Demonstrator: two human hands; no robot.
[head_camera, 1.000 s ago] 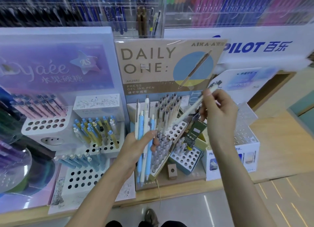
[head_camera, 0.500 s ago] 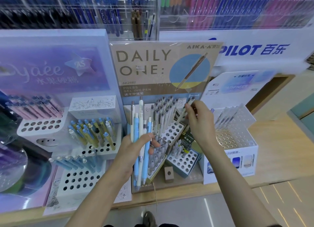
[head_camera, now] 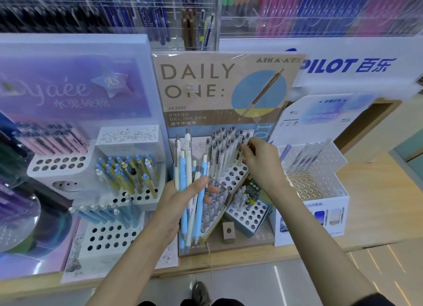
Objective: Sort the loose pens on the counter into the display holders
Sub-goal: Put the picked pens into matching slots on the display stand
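My left hand [head_camera: 183, 200] grips a bundle of several blue and cream pens [head_camera: 188, 179], held upright in front of the Daily One display. My right hand [head_camera: 261, 161] reaches into the white perforated holder [head_camera: 233, 177] on the upper tier. Its fingertips pinch the top of a cream pen [head_camera: 243, 145] standing among several cream pens with brown caps at the back right of that holder. The lower part of that pen is hidden behind my hand.
A lower blue holder [head_camera: 249, 214] with open holes sits right of the bundle. A clear holder on a white box [head_camera: 313, 182] stands at the right. Holders with yellow pens [head_camera: 128, 168], blue pens [head_camera: 107, 214] and pink pens [head_camera: 52, 141] fill the left. A small brown block [head_camera: 228, 232] lies in front.
My right hand carried a cream pen down from mid-air into the upper holder and now stays at its top. The left hand kept the bundle nearly still.
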